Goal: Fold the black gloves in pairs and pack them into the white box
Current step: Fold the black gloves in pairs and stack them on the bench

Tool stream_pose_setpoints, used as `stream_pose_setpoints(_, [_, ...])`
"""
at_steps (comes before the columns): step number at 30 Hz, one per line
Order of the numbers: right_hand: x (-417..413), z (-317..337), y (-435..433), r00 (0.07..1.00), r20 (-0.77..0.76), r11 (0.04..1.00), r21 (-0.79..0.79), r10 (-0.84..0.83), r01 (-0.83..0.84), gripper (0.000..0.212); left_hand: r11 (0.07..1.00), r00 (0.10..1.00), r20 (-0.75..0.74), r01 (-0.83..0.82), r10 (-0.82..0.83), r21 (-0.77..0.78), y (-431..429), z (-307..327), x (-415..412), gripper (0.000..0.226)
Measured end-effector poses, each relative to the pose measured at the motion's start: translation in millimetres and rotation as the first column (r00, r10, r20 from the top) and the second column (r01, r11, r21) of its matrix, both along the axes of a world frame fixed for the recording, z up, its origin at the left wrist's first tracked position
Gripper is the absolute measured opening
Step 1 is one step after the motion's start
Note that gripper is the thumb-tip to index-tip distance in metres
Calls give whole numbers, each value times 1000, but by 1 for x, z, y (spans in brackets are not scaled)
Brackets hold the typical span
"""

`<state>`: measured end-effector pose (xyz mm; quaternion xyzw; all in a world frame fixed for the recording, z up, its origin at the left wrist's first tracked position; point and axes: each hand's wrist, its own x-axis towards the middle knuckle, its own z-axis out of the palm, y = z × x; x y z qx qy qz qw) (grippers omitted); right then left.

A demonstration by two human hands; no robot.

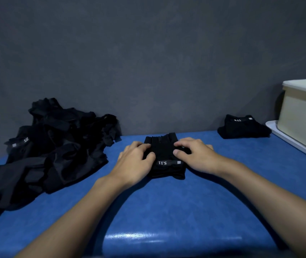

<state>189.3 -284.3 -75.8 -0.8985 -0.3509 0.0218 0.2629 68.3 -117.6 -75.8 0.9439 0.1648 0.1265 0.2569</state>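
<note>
Black gloves (164,155) seemingly pinched by both hands (135,162) (195,157)

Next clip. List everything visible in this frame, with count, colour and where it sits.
pile: one loose heap of gloves, number cannot be told, black, left on the table
centre gloves: one bundle, black with white "5.11" mark, middle of the table, under both hands
folded pair: one, black, far right on the table, beside the box
box: one, white, right edge, partly out of frame
tray: one, white, flat, under the box; may be its lid
table: one, blue
wall: grey, behind the table
left hand: bare, grips the centre gloves' left side
right hand: bare, grips their right side
</note>
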Motion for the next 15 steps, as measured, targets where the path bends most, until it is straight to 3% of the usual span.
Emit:
stream_pose_setpoints(2, [0, -1, 0, 1000, 14, 1000, -7, 11, -11, 44, 1000, 1000, -10, -5, 5, 7, 0, 1, 0, 48])
stream_pose_setpoints(7, [-2, 2, 0, 999, 26, 981, 191, 31, -35, 33, 1000, 1000, -16, -2, 2, 25, 0, 0, 0, 52])
stream_pose_setpoints(11, [-3, -1, -1, 998, 38, 997, 56, 52, -54, 40, 994, 996, 3, 84, -84, 70, 2, 0, -2, 55])
stream_pose_setpoints(15, [-1, 0, -3, 996, 37, 994, -75, 77, -74, 47, 977, 988, -78, 146, -136, 155, 4, 0, -3, 59])
